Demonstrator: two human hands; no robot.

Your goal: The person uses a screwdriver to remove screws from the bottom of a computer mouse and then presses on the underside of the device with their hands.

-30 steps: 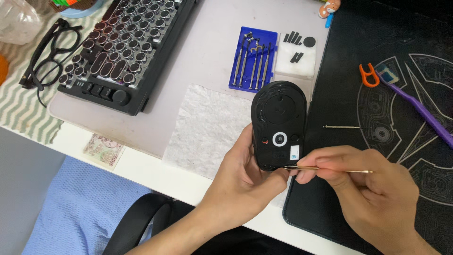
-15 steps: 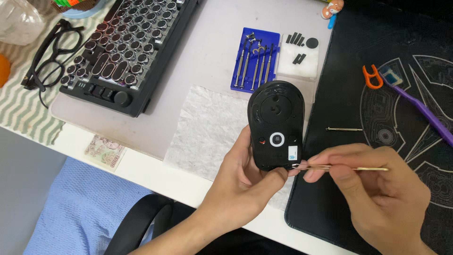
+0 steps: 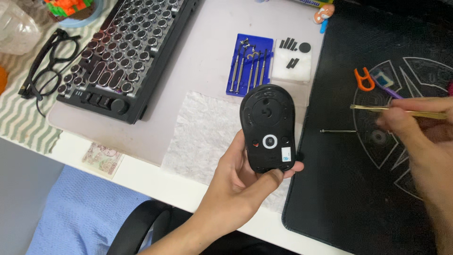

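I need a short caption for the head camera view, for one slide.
Left hand holds an upturned black computer mouse over the desk while right hand holds gold tweezers above a black mat.

A black computer mouse [image 3: 267,128] is held underside up above the near edge of the black mat [image 3: 368,198], its long axis running away from the viewer and its base showing a round white ring, two small reddish spots and a white label near the closer end; the left hand [image 3: 240,189] cups it from below, thumb pressed on the near end. Thin brass-coloured tweezers [image 3: 398,110] lie roughly level over the far right part of that mat, well apart from the mouse, pinched in the blurred right hand [image 3: 420,141] with the tips pointing left.
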